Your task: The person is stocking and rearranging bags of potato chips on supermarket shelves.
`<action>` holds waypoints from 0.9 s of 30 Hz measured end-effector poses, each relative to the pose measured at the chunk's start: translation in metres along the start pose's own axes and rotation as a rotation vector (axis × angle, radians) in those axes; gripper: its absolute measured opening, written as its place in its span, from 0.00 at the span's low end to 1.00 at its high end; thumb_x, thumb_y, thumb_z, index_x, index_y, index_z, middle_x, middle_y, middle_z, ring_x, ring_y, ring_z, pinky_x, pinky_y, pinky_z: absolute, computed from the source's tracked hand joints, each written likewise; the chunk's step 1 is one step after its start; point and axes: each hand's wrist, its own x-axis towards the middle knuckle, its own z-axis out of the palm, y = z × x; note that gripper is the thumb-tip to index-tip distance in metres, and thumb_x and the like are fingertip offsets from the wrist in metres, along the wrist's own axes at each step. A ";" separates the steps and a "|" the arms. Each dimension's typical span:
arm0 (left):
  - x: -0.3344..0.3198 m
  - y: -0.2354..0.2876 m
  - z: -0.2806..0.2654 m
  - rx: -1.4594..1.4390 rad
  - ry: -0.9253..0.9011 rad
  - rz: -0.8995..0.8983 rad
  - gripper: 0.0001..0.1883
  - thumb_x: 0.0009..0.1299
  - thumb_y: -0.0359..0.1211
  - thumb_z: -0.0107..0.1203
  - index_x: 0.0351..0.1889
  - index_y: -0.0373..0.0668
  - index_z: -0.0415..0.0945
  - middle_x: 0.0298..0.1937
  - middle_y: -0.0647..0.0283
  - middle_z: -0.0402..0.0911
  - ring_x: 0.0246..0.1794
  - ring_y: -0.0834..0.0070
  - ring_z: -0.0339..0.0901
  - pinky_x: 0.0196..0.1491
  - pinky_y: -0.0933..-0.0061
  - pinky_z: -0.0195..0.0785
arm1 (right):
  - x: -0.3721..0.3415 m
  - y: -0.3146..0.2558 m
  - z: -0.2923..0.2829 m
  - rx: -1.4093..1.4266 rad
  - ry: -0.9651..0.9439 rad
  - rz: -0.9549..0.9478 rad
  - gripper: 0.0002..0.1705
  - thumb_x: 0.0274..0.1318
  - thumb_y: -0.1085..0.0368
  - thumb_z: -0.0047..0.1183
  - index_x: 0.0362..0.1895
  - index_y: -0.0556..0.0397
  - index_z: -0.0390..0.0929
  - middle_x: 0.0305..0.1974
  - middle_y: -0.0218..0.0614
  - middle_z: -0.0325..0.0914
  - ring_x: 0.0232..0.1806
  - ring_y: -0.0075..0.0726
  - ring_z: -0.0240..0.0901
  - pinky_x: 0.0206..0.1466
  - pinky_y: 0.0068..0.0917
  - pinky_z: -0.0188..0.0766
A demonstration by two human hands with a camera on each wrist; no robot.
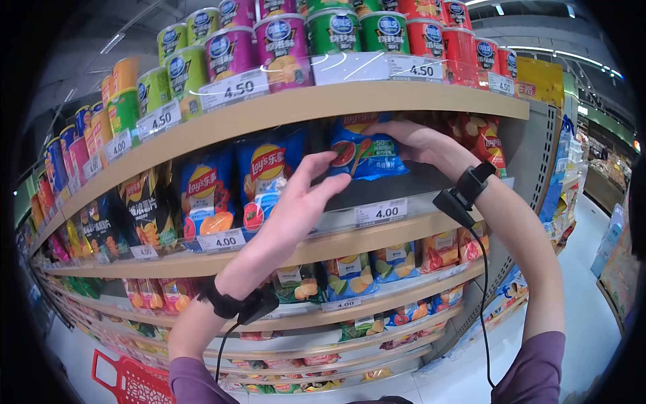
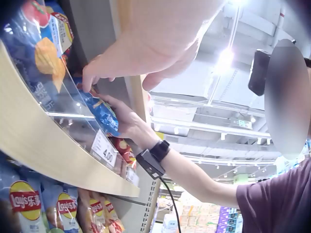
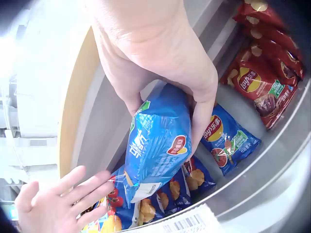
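Note:
My right hand [image 1: 418, 140] grips a blue bag of Lay's chips [image 1: 369, 156] above the shelf with the 4.00 tag. In the right wrist view the thumb and fingers close around both sides of this chip bag [image 3: 158, 143], whose back and seam face the camera. My left hand [image 1: 303, 202] reaches in from the left with fingers spread, its fingertips close to the bag's left edge. Seen from the right wrist, the left hand [image 3: 65, 201] is palm up and holds nothing. Another blue chip bag [image 3: 227, 141] lies on the shelf beyond the right hand.
Larger blue Lay's bags [image 1: 208, 188] stand to the left, and red bags [image 3: 265, 82] sit at the right end. A clear lip [image 2: 73, 107] runs along the shelf front. Overhead is a wooden shelf edge [image 1: 363, 97] bearing chip cans. A red basket [image 1: 138, 380] is at lower left.

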 end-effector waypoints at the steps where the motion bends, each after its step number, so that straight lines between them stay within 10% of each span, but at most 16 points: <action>1: 0.011 0.002 0.001 0.009 0.012 -0.064 0.28 0.70 0.41 0.51 0.65 0.37 0.63 0.66 0.55 0.65 0.68 0.68 0.59 0.70 0.68 0.46 | 0.004 0.000 -0.004 -0.016 0.001 0.013 0.22 0.59 0.59 0.56 0.55 0.55 0.72 0.46 0.37 0.80 0.42 0.27 0.80 0.43 0.26 0.81; 10: 0.102 -0.010 0.014 -0.059 0.030 -0.249 0.16 0.68 0.35 0.52 0.52 0.41 0.72 0.49 0.61 0.73 0.51 0.73 0.69 0.56 0.67 0.60 | 0.012 -0.012 -0.023 -0.239 -0.178 -0.046 0.27 0.48 0.65 0.65 0.53 0.55 0.70 0.43 0.35 0.80 0.39 0.24 0.79 0.25 0.17 0.75; 17: 0.138 -0.020 0.026 0.004 0.112 -0.345 0.18 0.64 0.37 0.57 0.51 0.44 0.72 0.49 0.61 0.75 0.49 0.73 0.70 0.54 0.68 0.61 | 0.047 0.016 -0.042 -0.419 -0.367 -0.039 0.35 0.50 0.60 0.66 0.61 0.55 0.68 0.58 0.39 0.72 0.61 0.39 0.66 0.57 0.35 0.70; 27: 0.161 -0.031 0.034 0.024 0.088 -0.301 0.16 0.64 0.38 0.57 0.48 0.46 0.71 0.48 0.64 0.75 0.52 0.74 0.69 0.58 0.64 0.55 | 0.062 0.012 -0.033 -0.965 -0.124 -0.030 0.23 0.52 0.62 0.63 0.49 0.62 0.75 0.37 0.45 0.81 0.30 0.39 0.82 0.32 0.30 0.81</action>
